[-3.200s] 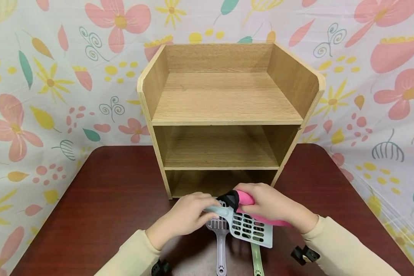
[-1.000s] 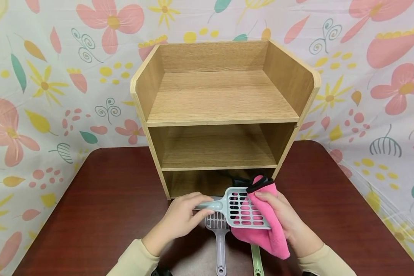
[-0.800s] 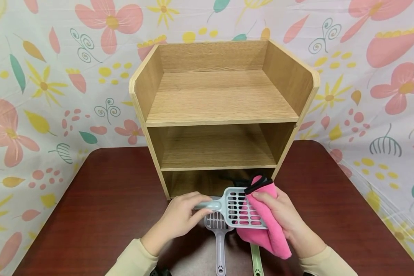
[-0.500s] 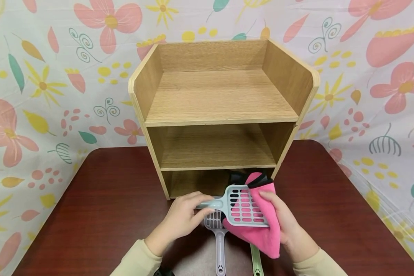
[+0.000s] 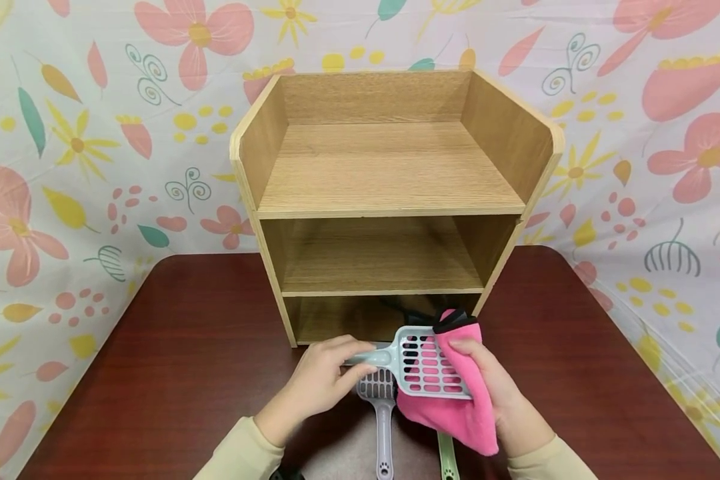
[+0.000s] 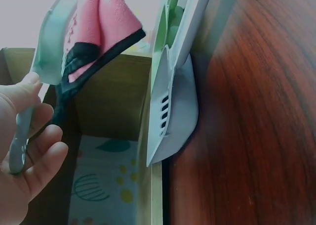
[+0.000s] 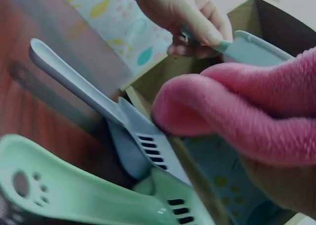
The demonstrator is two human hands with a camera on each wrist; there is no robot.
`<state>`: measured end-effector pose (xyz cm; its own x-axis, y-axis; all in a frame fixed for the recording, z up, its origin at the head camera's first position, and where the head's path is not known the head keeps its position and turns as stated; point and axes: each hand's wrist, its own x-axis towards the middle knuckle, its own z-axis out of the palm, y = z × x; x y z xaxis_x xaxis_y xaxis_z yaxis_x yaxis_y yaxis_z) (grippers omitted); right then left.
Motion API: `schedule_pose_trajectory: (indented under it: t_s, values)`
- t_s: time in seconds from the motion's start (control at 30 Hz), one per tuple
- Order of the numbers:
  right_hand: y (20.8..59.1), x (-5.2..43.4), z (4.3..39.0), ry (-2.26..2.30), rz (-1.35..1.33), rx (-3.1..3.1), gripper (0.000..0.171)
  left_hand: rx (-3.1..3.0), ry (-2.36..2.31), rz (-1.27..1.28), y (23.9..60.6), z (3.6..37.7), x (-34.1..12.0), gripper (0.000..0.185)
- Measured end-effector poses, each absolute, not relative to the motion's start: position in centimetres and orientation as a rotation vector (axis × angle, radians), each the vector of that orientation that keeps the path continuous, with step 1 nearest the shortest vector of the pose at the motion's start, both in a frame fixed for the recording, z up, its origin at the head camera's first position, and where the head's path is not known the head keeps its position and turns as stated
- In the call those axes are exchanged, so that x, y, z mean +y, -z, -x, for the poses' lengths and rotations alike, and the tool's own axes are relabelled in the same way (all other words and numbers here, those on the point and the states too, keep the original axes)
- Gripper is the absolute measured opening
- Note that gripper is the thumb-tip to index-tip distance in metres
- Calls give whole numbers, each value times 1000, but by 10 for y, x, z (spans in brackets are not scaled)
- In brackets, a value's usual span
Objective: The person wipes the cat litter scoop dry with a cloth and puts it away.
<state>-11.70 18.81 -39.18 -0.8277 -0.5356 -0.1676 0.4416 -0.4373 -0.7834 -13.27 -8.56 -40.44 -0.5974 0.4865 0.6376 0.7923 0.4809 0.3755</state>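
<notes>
My left hand (image 5: pixel 321 377) grips the handle of a light blue litter scoop (image 5: pixel 384 359), its slotted head pointing right. My right hand (image 5: pixel 504 400) holds a pink cloth with black trim (image 5: pixel 479 400) folded over the right edge of that head; pink shows through the slots from behind. In the right wrist view the thick pink cloth (image 7: pixel 232 113) hides most of the right hand. Below lie a grey-purple litter scoop (image 5: pixel 384 433) and a green litter scoop (image 5: pixel 447 457), handles toward me. Cloth and blue scoop hide the green one's head in the head view.
A wooden shelf unit (image 5: pixel 390 215) with three levels stands just behind the hands. In the left wrist view the grey-purple scoop's head lies against the front edge (image 6: pixel 156 195) of the unit. The dark red-brown table (image 5: pixel 186 373) spreads to both sides, with a flowered curtain behind.
Since the oldest frame the right hand has moved the cloth from the scoop's neck to its head's right edge, and the head has risen. Lately cloth and scoop shift only slightly.
</notes>
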Motion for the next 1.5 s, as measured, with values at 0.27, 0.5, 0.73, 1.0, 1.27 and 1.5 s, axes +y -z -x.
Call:
schedule_pose_trajectory:
  t_s: [0.27, 0.5, 0.73, 1.0, 1.27, 1.5]
  values:
    - [385, 183, 115, 2332, -215, 1637, 18, -2282, 826, 1044, 401, 136, -87, 29]
    - [389, 176, 103, 2579, -32, 1239, 26, -2232, 831, 1028, 404, 143, -82, 27]
    - [391, 149, 96, 2778, -248, 1275, 28, -2254, 914, 971, 410, 144, -76, 28]
    - [390, 120, 101, 2933, -629, 1307, 29, -2247, 855, 940, 412, 143, -72, 27]
    - [396, 108, 100, 2938, -613, 1299, 32, -2212, 774, 927, 417, 135, -63, 28]
    - [399, 99, 95, 2916, -496, 1260, 36, -2162, 718, 979, 425, 132, -53, 27]
